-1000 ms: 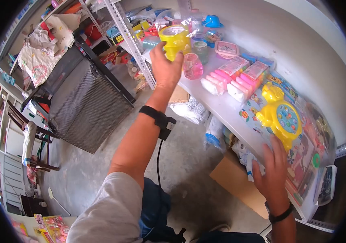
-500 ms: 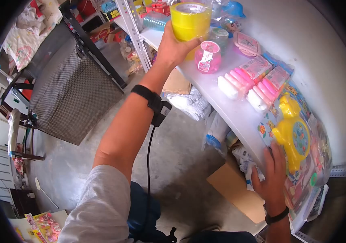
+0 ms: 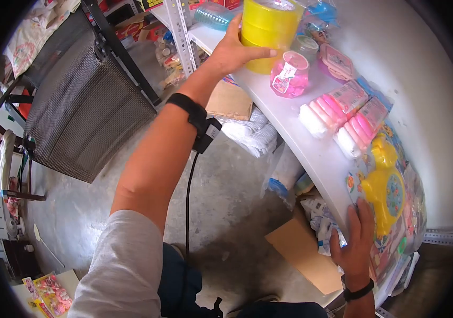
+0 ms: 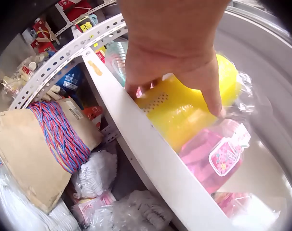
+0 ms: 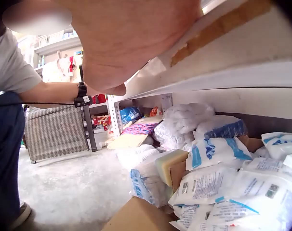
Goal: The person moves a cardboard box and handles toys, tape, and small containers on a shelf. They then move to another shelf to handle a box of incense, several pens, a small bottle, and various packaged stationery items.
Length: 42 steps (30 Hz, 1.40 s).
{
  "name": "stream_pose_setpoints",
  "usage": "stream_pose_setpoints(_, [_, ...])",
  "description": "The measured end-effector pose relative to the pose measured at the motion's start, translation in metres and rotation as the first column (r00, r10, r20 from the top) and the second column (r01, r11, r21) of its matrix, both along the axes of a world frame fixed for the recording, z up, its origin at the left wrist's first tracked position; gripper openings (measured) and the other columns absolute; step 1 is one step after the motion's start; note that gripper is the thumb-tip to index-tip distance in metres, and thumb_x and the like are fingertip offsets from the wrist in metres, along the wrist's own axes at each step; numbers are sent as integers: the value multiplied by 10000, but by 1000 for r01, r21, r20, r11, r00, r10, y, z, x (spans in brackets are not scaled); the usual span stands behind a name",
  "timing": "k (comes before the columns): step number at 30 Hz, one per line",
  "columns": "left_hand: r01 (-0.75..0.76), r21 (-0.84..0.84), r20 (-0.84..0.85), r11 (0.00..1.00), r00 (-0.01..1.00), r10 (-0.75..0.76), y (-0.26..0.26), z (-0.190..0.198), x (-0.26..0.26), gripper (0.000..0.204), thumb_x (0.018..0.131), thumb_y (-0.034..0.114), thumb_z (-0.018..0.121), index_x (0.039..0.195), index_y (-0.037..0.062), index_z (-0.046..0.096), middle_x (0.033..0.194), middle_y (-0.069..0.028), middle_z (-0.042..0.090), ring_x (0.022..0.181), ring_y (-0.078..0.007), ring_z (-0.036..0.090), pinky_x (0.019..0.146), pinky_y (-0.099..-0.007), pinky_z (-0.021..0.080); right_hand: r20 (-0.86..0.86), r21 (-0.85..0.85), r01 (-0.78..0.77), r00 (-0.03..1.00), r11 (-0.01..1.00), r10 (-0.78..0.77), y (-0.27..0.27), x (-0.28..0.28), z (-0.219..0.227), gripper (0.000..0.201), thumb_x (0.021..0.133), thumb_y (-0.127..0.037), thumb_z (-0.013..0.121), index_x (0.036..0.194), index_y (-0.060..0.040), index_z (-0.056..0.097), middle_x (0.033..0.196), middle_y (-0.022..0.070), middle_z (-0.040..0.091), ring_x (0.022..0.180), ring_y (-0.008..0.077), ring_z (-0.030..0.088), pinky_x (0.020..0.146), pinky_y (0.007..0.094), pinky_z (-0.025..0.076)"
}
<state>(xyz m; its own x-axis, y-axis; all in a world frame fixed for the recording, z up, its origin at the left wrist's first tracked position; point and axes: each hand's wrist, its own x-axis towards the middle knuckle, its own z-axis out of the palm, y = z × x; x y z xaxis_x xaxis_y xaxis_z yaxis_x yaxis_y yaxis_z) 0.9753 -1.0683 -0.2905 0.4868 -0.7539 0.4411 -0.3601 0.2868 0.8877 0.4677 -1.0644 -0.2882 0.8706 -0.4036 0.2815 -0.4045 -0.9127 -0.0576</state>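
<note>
In the head view my left hand [image 3: 234,53] spans a stack of yellow tape rolls [image 3: 268,32] at the shelf's front edge, thumb across the front and fingers at the left side. The left wrist view shows this hand [image 4: 172,57] gripping the yellow stack [image 4: 184,115] from above. A pink jar [image 3: 290,74] stands close to the thumb. My right hand [image 3: 356,244] rests on the shelf edge with fingers extended, beside a yellow fish-shaped toy [image 3: 385,191]. From the right wrist its palm [image 5: 131,43] shows at the edge; its fingertips are hidden there.
Pink-and-white packs [image 3: 332,106], a pink-lidded box [image 3: 336,62] and a green-lidded jar [image 3: 307,45] stand on the shelf. A perforated metal post [image 3: 180,37] is left of my left hand. Below lie a cardboard flap [image 3: 303,254] and bagged goods [image 5: 204,183]. A mesh chair [image 3: 86,100] stands left.
My left hand has come down from above onto the yellow stack and taken hold of it. The head view has shifted closer to the shelf. My right hand stays at the shelf edge.
</note>
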Motion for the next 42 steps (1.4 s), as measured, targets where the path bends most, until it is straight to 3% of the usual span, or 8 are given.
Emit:
stream_pose_setpoints(2, [67, -6, 70, 998, 995, -66, 5, 4, 3, 1160, 644, 276, 971, 1509, 4, 248, 1360, -164, 573, 1289, -287, 562, 1128, -388, 439, 4, -3, -5, 1000, 1000, 5, 0, 1, 0, 617, 821, -172, 685, 1385, 9, 513, 1472, 276, 474, 1337, 504, 462, 1118, 580, 389])
stream_pose_setpoints(8, [-178, -153, 114, 972, 974, 196, -10, -12, -21, 1102, 638, 225, 955, 1489, 15, 288, 1310, -140, 592, 1253, -275, 577, 1097, -387, 457, 3, -12, -18, 1000, 1000, 18, 1, 1, 0, 622, 812, -161, 694, 1383, 8, 516, 1470, 275, 476, 1335, 503, 465, 1116, 578, 390])
stream_pose_setpoints(13, [-253, -90, 231, 963, 935, 268, -7, -16, -14, 1001, 702, 227, 932, 1448, -3, 306, 1297, -155, 589, 1209, -250, 598, 1054, -388, 492, 51, 3, -29, 998, 1000, 29, -1, -1, -2, 609, 792, -146, 702, 1355, 10, 529, 1449, 276, 490, 1322, 490, 479, 1107, 571, 400])
stream_pose_setpoints(16, [-294, -49, 241, 955, 924, 296, 22, -17, 6, 858, 760, 186, 900, 1395, -3, 355, 1259, -155, 608, 1150, -235, 634, 982, -382, 546, 64, 21, -22, 998, 1000, 21, -2, -1, 0, 603, 777, -140, 709, 1335, 11, 538, 1438, 278, 497, 1312, 484, 489, 1099, 568, 405])
stream_pose_setpoints(18, [-198, -110, 72, 974, 976, 207, 53, -8, 14, 875, 727, 226, 920, 1371, -19, 379, 1224, -166, 612, 1091, -238, 650, 939, -376, 564, 64, 27, -19, 998, 999, 17, -3, -2, -1, 601, 770, -140, 713, 1326, 12, 542, 1434, 279, 499, 1308, 482, 492, 1095, 569, 408])
stream_pose_setpoints(27, [-518, -89, 188, 851, 830, 525, 149, 11, 47, 830, 769, 221, 882, 1369, -24, 362, 1222, -175, 610, 1104, -251, 652, 961, -379, 549, 22, 11, -21, 1000, 1000, 21, -4, 1, -3, 590, 788, -176, 695, 1323, 15, 537, 1440, 291, 488, 1302, 498, 489, 1086, 581, 412])
stream_pose_setpoints(36, [-404, -87, 151, 911, 898, 413, 98, -9, 24, 809, 757, 263, 892, 1355, -34, 434, 1229, -158, 628, 1102, -239, 654, 970, -366, 542, -1, -10, -11, 1000, 1000, 11, -3, 1, -4, 587, 807, -185, 671, 1340, 13, 524, 1450, 293, 480, 1301, 503, 486, 1085, 585, 412])
stream_pose_setpoints(42, [-577, -99, 327, 811, 750, 574, 58, -9, 28, 1002, 712, 368, 904, 1441, -35, 348, 1284, -209, 606, 1165, -293, 640, 1007, -390, 514, -9, -5, -23, 1000, 1000, 23, -4, 1, -2, 597, 814, -187, 662, 1358, 9, 515, 1453, 294, 474, 1301, 514, 481, 1085, 594, 410])
